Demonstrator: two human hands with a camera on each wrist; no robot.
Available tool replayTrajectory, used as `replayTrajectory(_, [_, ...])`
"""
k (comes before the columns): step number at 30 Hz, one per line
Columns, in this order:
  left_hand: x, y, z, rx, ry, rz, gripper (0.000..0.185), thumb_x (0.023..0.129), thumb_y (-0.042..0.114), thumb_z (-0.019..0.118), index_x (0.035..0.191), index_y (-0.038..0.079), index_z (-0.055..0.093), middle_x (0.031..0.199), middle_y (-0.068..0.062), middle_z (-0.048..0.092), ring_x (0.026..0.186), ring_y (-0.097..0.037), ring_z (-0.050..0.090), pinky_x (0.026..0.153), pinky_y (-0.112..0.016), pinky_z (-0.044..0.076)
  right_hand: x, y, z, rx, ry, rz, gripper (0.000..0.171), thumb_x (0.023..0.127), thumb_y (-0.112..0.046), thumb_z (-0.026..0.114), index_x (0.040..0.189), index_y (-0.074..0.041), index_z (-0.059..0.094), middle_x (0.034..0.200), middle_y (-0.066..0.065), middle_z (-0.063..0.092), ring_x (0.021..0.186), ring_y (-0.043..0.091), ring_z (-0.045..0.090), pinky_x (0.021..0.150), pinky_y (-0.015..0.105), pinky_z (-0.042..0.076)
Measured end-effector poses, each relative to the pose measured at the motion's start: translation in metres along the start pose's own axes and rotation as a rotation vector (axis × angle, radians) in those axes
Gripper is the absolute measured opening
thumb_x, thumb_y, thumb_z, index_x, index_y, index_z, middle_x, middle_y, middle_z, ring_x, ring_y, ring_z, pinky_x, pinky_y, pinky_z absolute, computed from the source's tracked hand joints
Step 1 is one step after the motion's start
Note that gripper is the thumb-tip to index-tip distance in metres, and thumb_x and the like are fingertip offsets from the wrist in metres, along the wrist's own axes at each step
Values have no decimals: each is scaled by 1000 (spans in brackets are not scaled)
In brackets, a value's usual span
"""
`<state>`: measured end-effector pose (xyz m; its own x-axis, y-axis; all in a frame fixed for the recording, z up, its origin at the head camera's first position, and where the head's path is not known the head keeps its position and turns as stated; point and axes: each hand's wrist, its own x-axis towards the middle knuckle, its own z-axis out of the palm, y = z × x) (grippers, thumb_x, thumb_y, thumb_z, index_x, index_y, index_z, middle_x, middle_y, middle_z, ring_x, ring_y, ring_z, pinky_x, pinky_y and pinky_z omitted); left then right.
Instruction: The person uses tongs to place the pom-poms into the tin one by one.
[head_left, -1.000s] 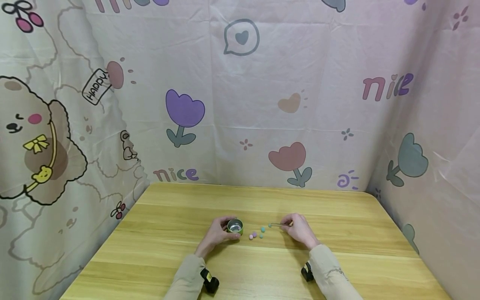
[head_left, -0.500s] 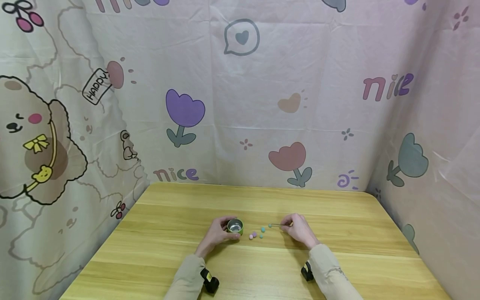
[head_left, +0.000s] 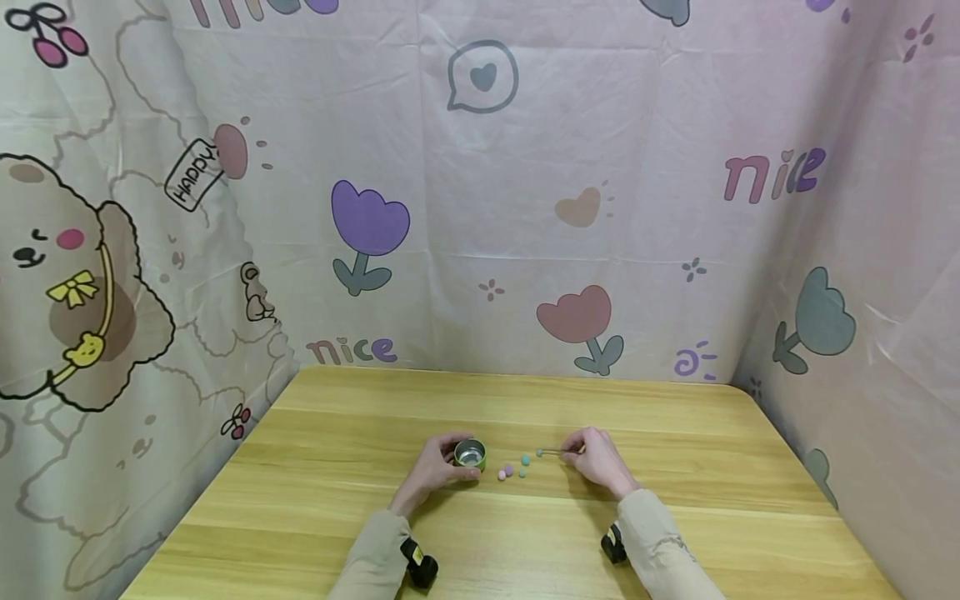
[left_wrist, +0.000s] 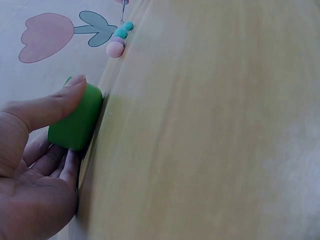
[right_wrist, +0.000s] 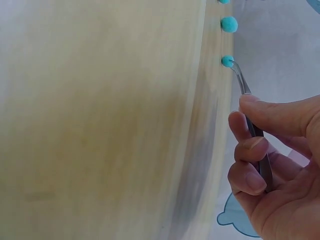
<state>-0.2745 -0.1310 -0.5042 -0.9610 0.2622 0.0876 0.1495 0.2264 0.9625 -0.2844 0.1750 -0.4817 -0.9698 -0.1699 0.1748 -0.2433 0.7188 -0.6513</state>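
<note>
Unmoved right hand (head_left: 596,457), "nice" backdrop (head_left: 350,350)

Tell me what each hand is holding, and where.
Left hand grips the small green metal cup by its side; right hand pinches thin metal tweezers mid-shaft.

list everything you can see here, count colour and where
table: 1, light wood, fills the foreground
printed cloth: pale pink with tulips, hearts, a dog and "nice", hung behind and at both sides
cup: 1, small, green outside, metal inside, table centre, upright
small balls: about five, teal, pink and purple, right of the cup
tweezers: 1, metal, tip at a teal ball
left hand: grips the cup
right hand: pinches the tweezers
sleeves: 2, beige
</note>
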Motion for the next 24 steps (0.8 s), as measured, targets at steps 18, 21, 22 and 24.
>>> replayTrajectory(18, [3,-5,0,-11,1,-2,67,73,-4,85,133,-10,56,131,-28,61,125,-44,58,112,-53,47,-2,-6,-1,49,-4,39,6,84,-1,75,86,-7,77,81,1,72,72,10,59,67,25,51])
replayTrajectory(21, [2,-5,1,-6,9,-12,68,73,-3,86,133,-9,56,131,-28,61,125,-43,59,111,-52,47,-1,-8,-1,56,-3,39,5,85,-2,75,86,-6,77,81,2,72,73,10,59,67,25,51])
replayTrajectory(22, [2,-4,1,-4,11,-13,67,73,-3,86,133,-9,56,131,-28,61,125,-43,59,111,-52,47,-1,-9,-1,58,-3,40,6,85,-1,75,86,-6,77,81,2,72,73,10,59,66,25,51])
replayTrajectory(24, [1,-3,1,5,12,-11,68,72,-3,86,133,-9,57,131,-29,61,124,-44,59,110,-52,48,-1,-10,-1,62,-5,41,6,85,-1,75,86,-6,77,81,1,72,73,10,59,66,24,50])
